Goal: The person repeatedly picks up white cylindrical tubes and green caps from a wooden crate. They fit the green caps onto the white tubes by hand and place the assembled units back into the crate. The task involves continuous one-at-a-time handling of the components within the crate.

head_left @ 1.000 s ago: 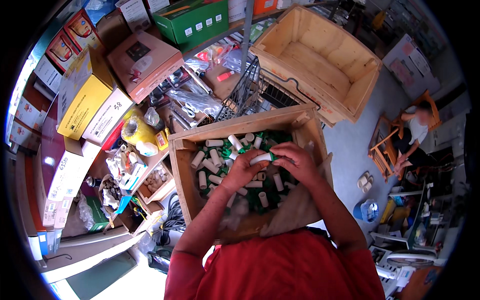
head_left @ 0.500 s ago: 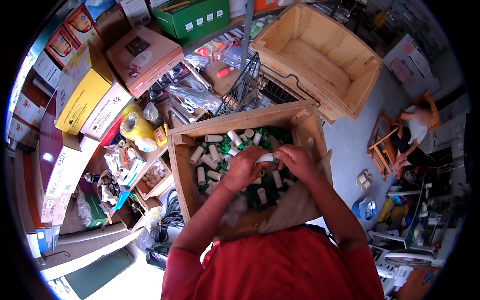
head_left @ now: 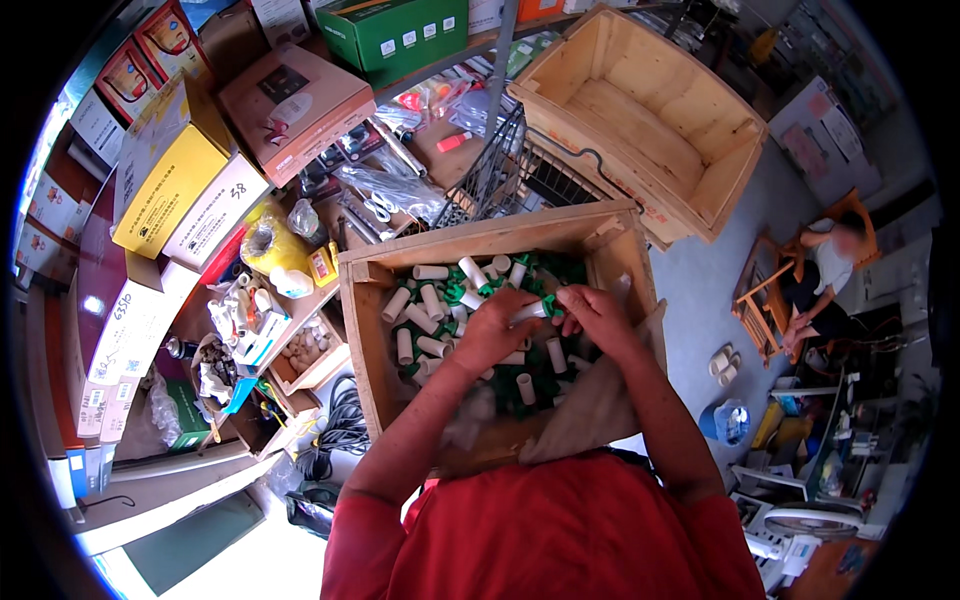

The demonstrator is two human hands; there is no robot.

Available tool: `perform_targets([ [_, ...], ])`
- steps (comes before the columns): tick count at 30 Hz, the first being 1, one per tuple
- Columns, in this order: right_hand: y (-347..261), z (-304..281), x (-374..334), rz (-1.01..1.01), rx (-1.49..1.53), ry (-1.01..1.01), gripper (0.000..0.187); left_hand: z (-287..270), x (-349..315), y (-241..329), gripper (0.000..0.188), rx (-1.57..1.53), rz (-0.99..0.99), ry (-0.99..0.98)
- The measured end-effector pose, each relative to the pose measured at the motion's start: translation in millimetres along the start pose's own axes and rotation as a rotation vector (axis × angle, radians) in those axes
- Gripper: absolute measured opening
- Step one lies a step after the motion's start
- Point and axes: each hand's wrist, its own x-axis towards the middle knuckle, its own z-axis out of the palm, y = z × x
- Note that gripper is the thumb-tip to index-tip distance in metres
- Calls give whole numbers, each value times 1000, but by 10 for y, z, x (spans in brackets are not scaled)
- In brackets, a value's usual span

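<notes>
A wooden crate in front of me holds many short white plastic tubes with green plastic fittings. Above this heap, my left hand grips one white tube with a green end. The tube lies tilted, its green end toward my right hand. My right hand is close beside that green end, fingers curled; whether it pinches anything is hidden. Clear plastic and a pale cloth-like sheet lie along the near right part of the crate.
An open wooden box stands beyond the crate, beside a black wire basket. Shelves with cartons and loose hardware fill the left. A seated person is at the right, near slippers and a blue bin.
The green end of the held tube has come into view between my hands. My right hand has shifted slightly off the tube's white part, and its fingers are more curled.
</notes>
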Motion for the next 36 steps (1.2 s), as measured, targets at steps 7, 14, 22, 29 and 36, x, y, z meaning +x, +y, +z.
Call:
perform_targets([
  [7, -70, 6, -19, -92, 31, -33, 33, -19, 34, 83, 28, -17, -134, -15],
  [14, -115, 20, 45, -67, -43, 121, 32, 60, 43, 7, 22, -483, -495, 76],
  [22, 184, -44, 80, -97, -557, -6, 25, -152, 9, -65, 21, -1182, -413, 492],
  [29, 287, -13, -1, -81, -1168, -210, 30, -233, -18, -168, 40, -1526, -632, 415],
  [36, 379, 55, 9, -27, -1147, -251, 34, -133, 57, 0, 34, -1046, -747, 99],
])
